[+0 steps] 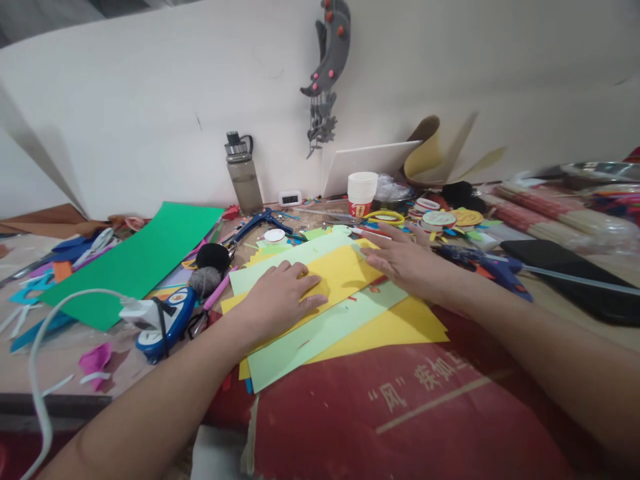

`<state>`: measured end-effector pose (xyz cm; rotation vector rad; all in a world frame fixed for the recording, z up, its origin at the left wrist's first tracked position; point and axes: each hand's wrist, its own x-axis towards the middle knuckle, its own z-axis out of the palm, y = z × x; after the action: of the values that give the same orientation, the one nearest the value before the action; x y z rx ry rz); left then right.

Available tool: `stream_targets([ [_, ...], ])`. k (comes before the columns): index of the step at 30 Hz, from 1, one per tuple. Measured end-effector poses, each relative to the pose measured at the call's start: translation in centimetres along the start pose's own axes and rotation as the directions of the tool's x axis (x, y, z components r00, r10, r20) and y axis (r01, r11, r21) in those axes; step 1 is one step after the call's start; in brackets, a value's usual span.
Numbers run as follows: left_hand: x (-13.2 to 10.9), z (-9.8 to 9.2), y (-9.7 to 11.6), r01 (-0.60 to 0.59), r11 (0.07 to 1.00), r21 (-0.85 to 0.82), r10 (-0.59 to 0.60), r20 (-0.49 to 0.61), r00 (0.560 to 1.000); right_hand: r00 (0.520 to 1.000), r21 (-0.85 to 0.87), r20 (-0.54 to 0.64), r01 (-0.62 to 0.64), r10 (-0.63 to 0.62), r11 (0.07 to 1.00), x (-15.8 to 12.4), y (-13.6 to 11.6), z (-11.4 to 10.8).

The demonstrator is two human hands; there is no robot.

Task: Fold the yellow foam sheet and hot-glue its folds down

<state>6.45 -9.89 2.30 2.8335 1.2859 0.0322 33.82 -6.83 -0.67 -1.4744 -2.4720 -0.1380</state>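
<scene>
A folded-looking yellow paper strip lies slantwise on a pale green sheet, with a larger yellow sheet beneath. My left hand rests on the strip's left part, fingers slightly bent and thumb apart, pressing on it. At the strip's right end, my right hand lies with its fingers stretched out, touching the paper. Just beyond those fingers is a white slim tool, partly covered by the hand. All the paper sits on a red board with printed characters.
On the left are a green sheet, a blue power strip with a white plug, and black and grey pompoms. A bottle and paper cups stand at the back. To the right lie a glue gun and a black phone.
</scene>
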Motion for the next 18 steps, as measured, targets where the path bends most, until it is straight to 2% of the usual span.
stream_targets([
  [2, 0.0, -0.1, 0.1, -0.002, 1.000, 0.005, 0.002, 0.000, 1.000, 0.999, 0.015, 0.019, 0.026, -0.026, 1.000, -0.1, -1.1, -0.5],
  [5, 0.0, -0.1, 0.2, -0.019, 1.000, 0.018, 0.019, -0.009, 1.000, 0.970, 0.133, 0.128, 0.192, -0.209, 0.972, -0.3, -3.6, -0.8],
  [7, 0.0, -0.1, 0.2, -0.014, 1.000, 0.015, 0.014, -0.015, 1.000, 0.964, 0.180, 0.122, 0.214, -0.238, 0.960, -0.1, -4.3, -0.7],
  [8, 0.0, -0.1, 0.2, -0.004, 1.000, 0.009, 0.005, -0.015, 1.000, 0.978, 0.176, 0.082, 0.173, -0.190, 0.969, 0.2, -4.0, -0.6],
  [10, 0.0, -0.1, 0.1, 0.017, 1.000, -0.004, -0.017, -0.013, 1.000, 0.998, 0.133, -0.060, -0.016, 0.024, 0.991, 0.8, -2.6, -0.5],
  [11, 0.0, -0.1, 0.1, 0.025, 1.000, -0.010, -0.025, -0.013, 1.000, 0.987, 0.114, -0.106, -0.112, 0.124, 0.987, 1.1, -1.6, -0.6],
  [13, 0.0, -0.2, 0.0, 0.028, 0.999, -0.021, -0.028, -0.017, 0.999, 0.960, 0.074, -0.116, -0.248, 0.256, 0.966, 1.6, 0.5, -0.8],
  [15, 0.0, -0.2, 0.1, 0.025, 0.999, -0.027, -0.026, -0.028, 0.999, 0.949, 0.027, -0.109, -0.295, 0.296, 0.955, 1.9, 2.1, -1.2],
  [18, 0.0, -0.1, 0.0, 0.012, 0.999, -0.039, -0.013, -0.038, 0.999, 0.951, -0.005, -0.130, -0.283, 0.280, 0.959, 2.1, 2.9, -1.3],
])
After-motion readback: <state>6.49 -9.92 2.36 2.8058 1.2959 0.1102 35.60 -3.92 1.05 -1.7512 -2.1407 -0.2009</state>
